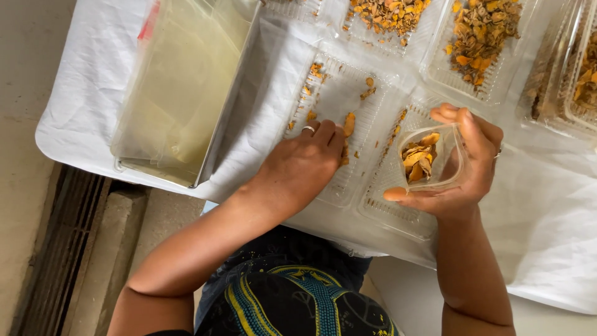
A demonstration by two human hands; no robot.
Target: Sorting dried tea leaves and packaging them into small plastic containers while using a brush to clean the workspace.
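Note:
My right hand [467,163] holds a small clear plastic pouch [429,158] open, with several dried orange-yellow slices inside. My left hand [305,165], with a ring on one finger, rests on a clear plastic tray [336,99] and its fingertips touch a single dried orange slice [349,123]. A few more slices and crumbs are scattered over that tray. A second clear tray [393,205] lies under the pouch.
Further trays heaped with dried orange pieces [479,31] stand at the back and at the right edge. A large clear box with a metal rim [180,93] sits at the left on the white cloth [87,81]. A floor grate [62,249] lies below.

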